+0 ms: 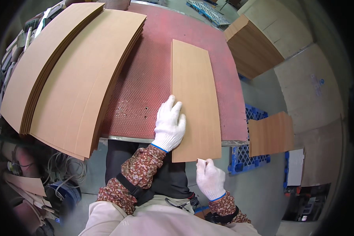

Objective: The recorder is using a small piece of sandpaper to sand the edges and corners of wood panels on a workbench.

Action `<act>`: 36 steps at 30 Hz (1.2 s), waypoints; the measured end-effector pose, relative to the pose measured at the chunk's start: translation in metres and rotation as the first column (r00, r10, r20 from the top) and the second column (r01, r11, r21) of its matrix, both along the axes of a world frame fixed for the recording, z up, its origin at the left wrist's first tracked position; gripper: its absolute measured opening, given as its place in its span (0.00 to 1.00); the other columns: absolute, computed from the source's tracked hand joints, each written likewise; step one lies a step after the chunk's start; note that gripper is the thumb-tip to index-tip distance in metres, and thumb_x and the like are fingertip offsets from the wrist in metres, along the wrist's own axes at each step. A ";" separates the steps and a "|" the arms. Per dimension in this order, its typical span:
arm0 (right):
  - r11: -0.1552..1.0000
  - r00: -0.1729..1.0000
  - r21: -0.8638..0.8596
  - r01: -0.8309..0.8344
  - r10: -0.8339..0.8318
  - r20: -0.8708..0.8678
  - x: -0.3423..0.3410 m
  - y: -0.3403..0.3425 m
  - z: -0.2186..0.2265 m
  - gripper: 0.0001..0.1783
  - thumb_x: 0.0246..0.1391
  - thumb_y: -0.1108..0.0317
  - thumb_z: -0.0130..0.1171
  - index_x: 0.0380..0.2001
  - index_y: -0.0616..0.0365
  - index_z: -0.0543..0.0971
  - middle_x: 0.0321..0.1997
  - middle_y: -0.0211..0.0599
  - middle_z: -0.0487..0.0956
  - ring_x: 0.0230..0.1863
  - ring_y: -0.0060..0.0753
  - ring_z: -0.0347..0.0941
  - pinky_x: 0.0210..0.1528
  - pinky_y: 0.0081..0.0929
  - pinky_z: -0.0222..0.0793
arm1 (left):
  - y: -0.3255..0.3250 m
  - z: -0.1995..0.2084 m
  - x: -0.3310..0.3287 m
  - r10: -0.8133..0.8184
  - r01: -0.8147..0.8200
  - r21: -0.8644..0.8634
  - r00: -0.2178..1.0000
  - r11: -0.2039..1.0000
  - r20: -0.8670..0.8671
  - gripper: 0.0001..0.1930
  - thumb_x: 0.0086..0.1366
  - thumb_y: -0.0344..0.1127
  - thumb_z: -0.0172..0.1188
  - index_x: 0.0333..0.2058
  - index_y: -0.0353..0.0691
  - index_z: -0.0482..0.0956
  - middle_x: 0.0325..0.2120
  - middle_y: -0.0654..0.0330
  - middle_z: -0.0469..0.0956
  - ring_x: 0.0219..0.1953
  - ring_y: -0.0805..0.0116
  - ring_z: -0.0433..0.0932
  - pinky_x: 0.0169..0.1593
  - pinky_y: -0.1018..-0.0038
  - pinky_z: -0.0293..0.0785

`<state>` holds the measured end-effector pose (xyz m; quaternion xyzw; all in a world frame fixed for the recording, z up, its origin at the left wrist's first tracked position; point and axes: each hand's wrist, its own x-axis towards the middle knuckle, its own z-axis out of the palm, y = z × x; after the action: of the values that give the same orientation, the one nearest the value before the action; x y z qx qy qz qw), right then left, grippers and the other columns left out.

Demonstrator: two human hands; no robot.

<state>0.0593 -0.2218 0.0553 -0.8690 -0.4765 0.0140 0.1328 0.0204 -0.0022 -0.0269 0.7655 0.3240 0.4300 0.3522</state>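
A long narrow cardboard sheet [196, 86] lies lengthwise on the red-topped table [157, 51], its near end jutting past the front edge. My left hand [170, 125], in a white knit glove, rests flat on the sheet's left edge, fingers stretched out and slightly apart. Just below the near end, my right hand [211, 179], also gloved in white, is closed with thumb and fingers pinched together. A small pale bit shows at its fingertips, by the cardboard's edge; what it is I cannot make out.
Two stacks of larger cardboard sheets, a nearer stack [86, 74] and an outer stack [47, 59], stand on the left. On the right, brown stacks [271, 133] sit by blue pallets [240, 161]. A coiled hose [72, 169] and a blue drum [69, 196] are at lower left.
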 end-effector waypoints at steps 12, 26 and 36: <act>0.989 0.999 -0.145 -0.030 0.032 0.015 -0.011 0.001 0.000 0.15 0.73 0.58 0.57 0.32 0.54 0.76 0.16 0.44 0.79 0.19 0.50 0.81 0.21 0.45 0.75 | -0.006 0.003 -0.007 0.019 -0.019 -0.007 1.000 1.000 0.020 0.21 0.68 0.28 0.63 0.59 0.28 0.79 0.66 0.32 0.71 0.67 0.35 0.72 0.72 0.51 0.68; 0.968 0.977 -0.201 -0.151 0.177 0.118 0.114 0.193 -0.010 0.18 0.74 0.57 0.46 0.40 0.57 0.80 0.42 0.53 0.85 0.37 0.62 0.86 0.41 0.60 0.82 | 0.001 0.000 -0.004 0.033 -0.034 0.018 0.999 0.999 0.029 0.23 0.65 0.26 0.65 0.59 0.29 0.78 0.65 0.33 0.72 0.65 0.34 0.73 0.70 0.50 0.69; 0.977 0.990 -0.210 -0.022 0.051 0.133 0.219 0.368 0.001 0.25 0.72 0.52 0.45 0.50 0.59 0.83 0.55 0.59 0.85 0.55 0.65 0.84 0.57 0.61 0.79 | 0.011 0.015 -0.003 -0.038 0.038 -0.030 0.999 0.999 0.015 0.29 0.61 0.25 0.68 0.63 0.32 0.76 0.67 0.32 0.70 0.66 0.31 0.71 0.72 0.48 0.67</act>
<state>0.2783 0.1465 0.0560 -0.8680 -0.4964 0.0065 0.0076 0.0176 0.0086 -0.0117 0.7629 0.3133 0.4238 0.3744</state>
